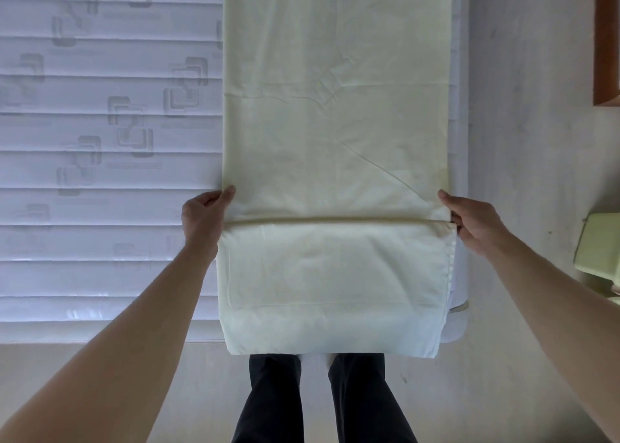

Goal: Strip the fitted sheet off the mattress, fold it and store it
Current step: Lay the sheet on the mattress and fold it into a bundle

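The pale yellow fitted sheet [335, 107] lies as a long narrow folded strip along the right side of the bare white quilted mattress [100, 123]. Its near end is folded over, with a crease running across between my hands, and the folded part hangs past the mattress's front edge. My left hand [204, 211] pinches the sheet's left edge at the crease, thumb on top. My right hand [469, 221] grips the right edge at the same crease.
My legs in dark trousers [322, 399] stand on the pale floor in front of the mattress. A pale green folded item [600, 244] sits at the right edge. A brown wooden piece [607, 39] shows at the upper right.
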